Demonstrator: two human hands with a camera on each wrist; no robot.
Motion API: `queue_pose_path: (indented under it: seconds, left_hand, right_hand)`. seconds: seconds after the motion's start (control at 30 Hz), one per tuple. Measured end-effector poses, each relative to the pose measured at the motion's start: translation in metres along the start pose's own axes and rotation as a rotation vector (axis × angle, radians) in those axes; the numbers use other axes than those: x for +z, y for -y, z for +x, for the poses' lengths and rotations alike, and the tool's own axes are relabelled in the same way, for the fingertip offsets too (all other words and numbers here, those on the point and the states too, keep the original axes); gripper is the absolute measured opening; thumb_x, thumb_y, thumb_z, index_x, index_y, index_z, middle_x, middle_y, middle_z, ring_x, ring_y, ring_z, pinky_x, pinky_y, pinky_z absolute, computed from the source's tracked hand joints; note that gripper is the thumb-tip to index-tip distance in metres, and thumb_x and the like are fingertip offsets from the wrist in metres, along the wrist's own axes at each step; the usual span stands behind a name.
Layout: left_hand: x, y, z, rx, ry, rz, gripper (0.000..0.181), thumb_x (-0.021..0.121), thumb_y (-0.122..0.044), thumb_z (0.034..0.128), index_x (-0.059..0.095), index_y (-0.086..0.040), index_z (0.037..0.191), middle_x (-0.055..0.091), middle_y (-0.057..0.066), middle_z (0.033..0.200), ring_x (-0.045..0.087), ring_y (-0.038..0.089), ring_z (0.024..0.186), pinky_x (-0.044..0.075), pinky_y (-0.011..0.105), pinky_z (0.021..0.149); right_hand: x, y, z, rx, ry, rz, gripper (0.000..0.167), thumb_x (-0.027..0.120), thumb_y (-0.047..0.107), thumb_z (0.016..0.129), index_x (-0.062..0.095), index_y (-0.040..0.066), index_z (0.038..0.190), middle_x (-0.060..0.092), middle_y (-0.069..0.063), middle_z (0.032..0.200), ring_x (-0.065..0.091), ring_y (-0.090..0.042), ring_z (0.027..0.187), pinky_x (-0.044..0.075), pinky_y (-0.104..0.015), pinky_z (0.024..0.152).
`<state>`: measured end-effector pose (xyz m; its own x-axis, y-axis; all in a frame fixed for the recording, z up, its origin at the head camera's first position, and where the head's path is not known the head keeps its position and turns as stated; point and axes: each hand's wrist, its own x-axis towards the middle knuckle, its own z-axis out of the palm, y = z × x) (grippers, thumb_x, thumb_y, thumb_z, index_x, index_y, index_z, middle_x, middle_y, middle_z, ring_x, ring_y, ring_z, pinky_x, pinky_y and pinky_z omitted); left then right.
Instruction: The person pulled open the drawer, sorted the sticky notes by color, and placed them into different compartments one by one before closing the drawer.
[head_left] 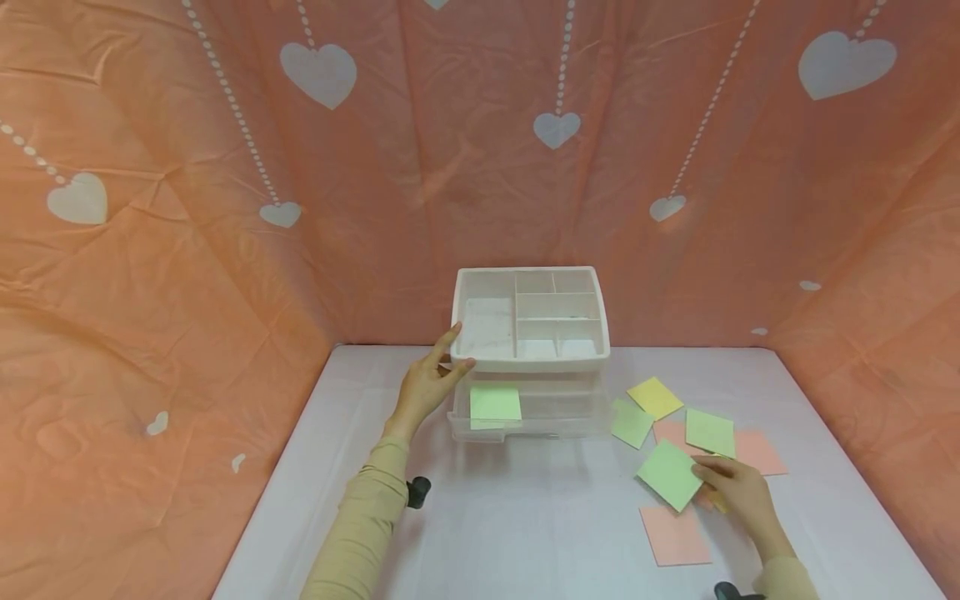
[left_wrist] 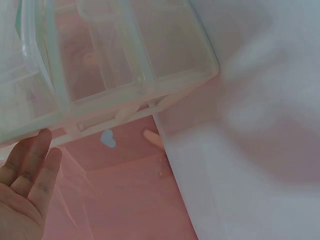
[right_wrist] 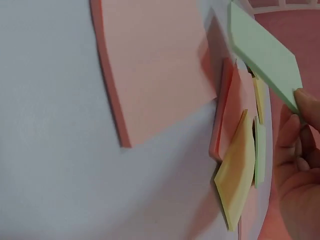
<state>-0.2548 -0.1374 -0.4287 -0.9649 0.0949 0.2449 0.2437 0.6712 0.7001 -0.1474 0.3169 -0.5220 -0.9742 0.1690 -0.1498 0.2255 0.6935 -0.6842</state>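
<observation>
My right hand [head_left: 738,492] pinches a light green sticky note pad [head_left: 670,475] by its edge, raised above other pads on the table. In the right wrist view, the thumb and fingers hold that green pad [right_wrist: 265,55] at its corner. With fairly straight fingers, my left hand [head_left: 426,387] touches the left front corner of a white plastic drawer organizer [head_left: 531,365]. Its clear drawer [head_left: 558,427] is pulled out at the front, and a green sticky note pad [head_left: 495,404] lies inside on the left. The left wrist view shows fingers [left_wrist: 42,177] against the organizer's side.
Around the right hand lie a yellow pad [head_left: 656,398], green pads [head_left: 632,423] [head_left: 709,432] and pink pads [head_left: 759,452] [head_left: 675,536], some overlapping. The organizer's top has several compartments. Orange cloth [head_left: 480,192] with white hearts surrounds the white table [head_left: 525,533].
</observation>
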Motion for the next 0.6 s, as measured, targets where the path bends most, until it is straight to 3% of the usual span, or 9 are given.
queue_pose_path:
  seconds: [0.13,0.23,0.3,0.6]
  left_hand:
    - [0.000,0.000,0.000,-0.003,0.001,0.003,0.063,0.057,-0.054,0.0861,0.026,-0.052,0.140,0.065,0.015,0.108,0.068,0.024,0.088,0.053,0.045,0.080]
    - [0.000,0.000,0.000,-0.005,0.001,0.005,0.063,0.058,-0.053,0.0860,0.026,-0.052,0.140,0.065,0.016,0.108,0.068,0.025,0.088,0.053,0.045,0.080]
    - [0.000,0.001,0.000,-0.004,0.000,0.007,0.063,0.058,-0.053,0.0860,0.026,-0.052,0.140,0.065,0.016,0.108,0.068,0.025,0.088,0.053,0.045,0.080]
    - [0.000,0.001,0.000,0.008,-0.003,0.002,0.063,0.058,-0.053,0.0858,0.026,-0.051,0.140,0.065,0.017,0.109,0.068,0.025,0.089,0.053,0.045,0.080]
  right_hand:
    - [-0.003,0.001,-0.001,0.030,-0.023,0.094,0.053,0.058,0.044,0.089,0.059,0.002,0.122,0.071,0.003,0.093,0.055,0.001,0.076,0.043,-0.020,0.066]
    - [-0.006,0.004,-0.003,0.032,-0.034,0.160,0.054,0.060,0.044,0.089,0.059,0.002,0.123,0.063,0.025,0.080,0.055,0.006,0.072,0.046,-0.018,0.065]
    - [-0.008,0.006,-0.004,0.018,-0.038,0.170,0.055,0.059,0.045,0.089,0.059,0.002,0.122,0.057,0.032,0.078,0.055,0.006,0.073,0.047,-0.018,0.067]
    - [-0.018,0.023,-0.007,-0.059,-0.098,0.272,0.048,0.059,0.039,0.090,0.059,-0.002,0.116,0.058,0.032,0.079,0.059,0.003,0.074,0.051,-0.018,0.068]
